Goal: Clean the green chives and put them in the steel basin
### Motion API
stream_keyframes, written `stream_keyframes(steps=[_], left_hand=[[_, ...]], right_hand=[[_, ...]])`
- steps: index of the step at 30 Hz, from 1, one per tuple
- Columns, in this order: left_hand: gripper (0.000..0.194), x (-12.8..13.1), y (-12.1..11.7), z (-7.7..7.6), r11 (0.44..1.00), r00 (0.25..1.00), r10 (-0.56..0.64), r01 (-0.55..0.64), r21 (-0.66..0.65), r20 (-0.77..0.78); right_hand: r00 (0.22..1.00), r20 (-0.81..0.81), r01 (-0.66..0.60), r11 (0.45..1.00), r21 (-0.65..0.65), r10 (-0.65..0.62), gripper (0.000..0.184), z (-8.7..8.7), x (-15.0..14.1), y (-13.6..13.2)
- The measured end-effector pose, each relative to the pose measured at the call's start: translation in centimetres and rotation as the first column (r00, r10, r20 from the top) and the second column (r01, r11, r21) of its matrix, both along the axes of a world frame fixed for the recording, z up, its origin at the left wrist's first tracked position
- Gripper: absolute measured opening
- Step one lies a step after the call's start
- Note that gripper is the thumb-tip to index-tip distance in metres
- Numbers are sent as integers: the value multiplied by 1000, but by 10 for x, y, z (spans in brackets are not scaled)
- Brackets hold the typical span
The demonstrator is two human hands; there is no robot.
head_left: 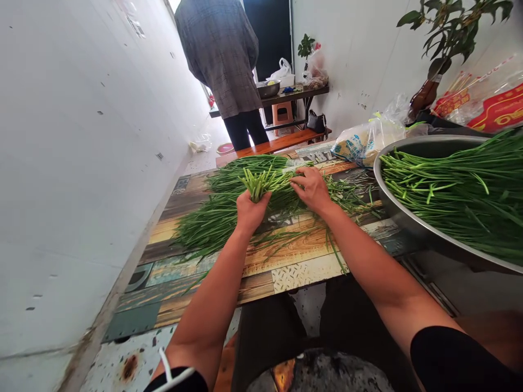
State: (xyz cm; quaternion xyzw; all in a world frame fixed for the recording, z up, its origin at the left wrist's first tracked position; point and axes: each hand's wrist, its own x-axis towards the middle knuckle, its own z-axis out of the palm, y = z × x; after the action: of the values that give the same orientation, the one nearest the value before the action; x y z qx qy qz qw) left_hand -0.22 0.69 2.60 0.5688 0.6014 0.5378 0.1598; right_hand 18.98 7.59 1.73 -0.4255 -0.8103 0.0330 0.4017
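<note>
My left hand point(250, 209) is closed around a small bunch of green chive stalks point(258, 182), cut ends pointing up. It hovers over a big loose pile of chives point(220, 212) spread on the patterned table point(294, 267). My right hand point(312, 188) rests on the pile just to the right, fingers curled down into the stalks. A large steel basin point(402, 218) at the right edge holds more chives point(461, 190) laid lengthwise.
A white wall point(81, 163) runs close along the left. A person in a checked shirt point(223, 51) stands with their back to me at a far counter holding a metal bowl point(268, 88). Plastic bags point(363, 142) and a potted plant point(445, 32) sit at right.
</note>
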Motion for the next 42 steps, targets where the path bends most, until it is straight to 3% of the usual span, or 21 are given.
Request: stream_keyframes(steps=[9, 12, 16, 20, 22, 25, 28, 30, 36, 38, 40, 42], left_hand=[[23, 2, -1, 1, 1000, 1000, 4, -4, -27, -16], [23, 2, -3, 3, 999, 1000, -9, 8, -47, -30], [23, 2, -3, 3, 999, 999, -26, 25, -38, -25], [27, 0, -1, 0, 1000, 1000, -10, 10, -16, -9], [29, 0, 0, 0, 1000, 1000, -14, 13, -9, -10], [30, 0, -1, 0, 999, 999, -35, 35, -3, -31], [26, 1, -2, 0, 995, 993, -99, 99, -3, -60], [26, 1, -2, 0, 991, 989, -133, 132, -22, -64], [23, 1, -3, 2, 987, 985, -150, 145, -63, -84], [22, 1, -3, 3, 988, 987, -142, 138, -67, -71], [24, 0, -2, 3, 989, 990, -137, 133, -70, -47], [27, -2, 0, 3, 989, 991, -132, 130, -66, -27]], right_hand=[[998, 43, -51, 998, -38, 53, 23, 4, -1, -5], [1000, -18, -25, 999, -39, 24, 26, 6, -2, -8], [999, 46, 19, 997, -72, -16, 26, 8, -4, -12], [993, 89, -61, 989, -135, 73, 17, 7, -4, -11], [992, 26, -115, 975, -189, 122, 12, 8, -4, -9], [952, -269, -227, 923, -310, 144, 11, 13, -5, -10], [798, -591, -428, 803, -416, 119, 18, 19, -8, -15], [706, -699, -541, 726, -425, 117, 22, 22, -11, -18], [569, -822, -625, 649, -434, -2, 35, 21, -20, -21], [543, -840, -673, 607, -422, 17, 39, 22, -21, -23], [567, -820, -696, 580, -423, 83, 40, 23, -21, -25], [634, -761, -665, 596, -449, 135, 35, 24, -21, -27]])
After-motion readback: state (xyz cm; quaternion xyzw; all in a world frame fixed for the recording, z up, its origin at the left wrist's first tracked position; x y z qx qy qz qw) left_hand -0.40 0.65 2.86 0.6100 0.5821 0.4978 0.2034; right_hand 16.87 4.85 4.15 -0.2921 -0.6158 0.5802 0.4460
